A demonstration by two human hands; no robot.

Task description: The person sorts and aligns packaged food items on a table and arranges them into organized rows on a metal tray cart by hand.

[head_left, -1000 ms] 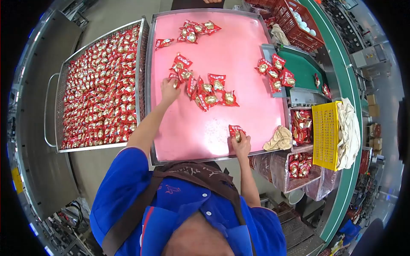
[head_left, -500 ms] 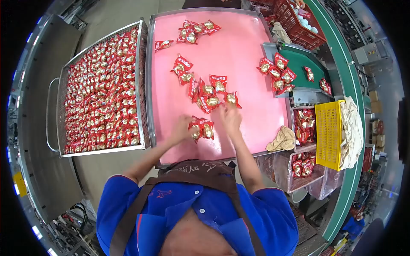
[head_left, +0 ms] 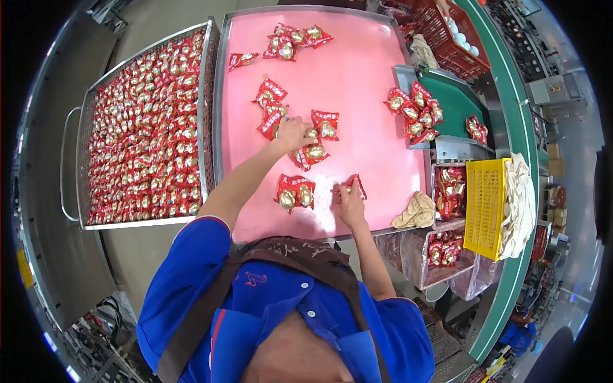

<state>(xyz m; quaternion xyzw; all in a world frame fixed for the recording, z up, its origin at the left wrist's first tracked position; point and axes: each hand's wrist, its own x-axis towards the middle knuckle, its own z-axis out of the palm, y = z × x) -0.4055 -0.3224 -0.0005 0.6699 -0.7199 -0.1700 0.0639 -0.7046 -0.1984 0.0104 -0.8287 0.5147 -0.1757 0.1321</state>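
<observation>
My left hand (head_left: 295, 133) reaches over a loose cluster of red packets with gold round middles. Its fingers are apart and touch the packets, partly covering one gold-centred packet (head_left: 311, 133). Another packet (head_left: 313, 154) lies just below that hand, and one more (head_left: 328, 125) to its right. Nearer my body, my right hand (head_left: 349, 202) has its fingers closed on a single red packet (head_left: 359, 186), low over the pink tabletop (head_left: 377, 127). Left of it, two packets (head_left: 295, 193) lie side by side.
On the left stands a metal tray (head_left: 207, 115) filled with rows of red packets. A green chute (head_left: 450, 96) holds a packet on the right, with several at its mouth. Below are a yellow basket (head_left: 483, 207) and a cloth (head_left: 414, 212); a red crate (head_left: 469, 62) holds white eggs.
My right hand has drawn one packet from the cluster towards my body. My left hand has left the pair of packets and moved up to the cluster.
</observation>
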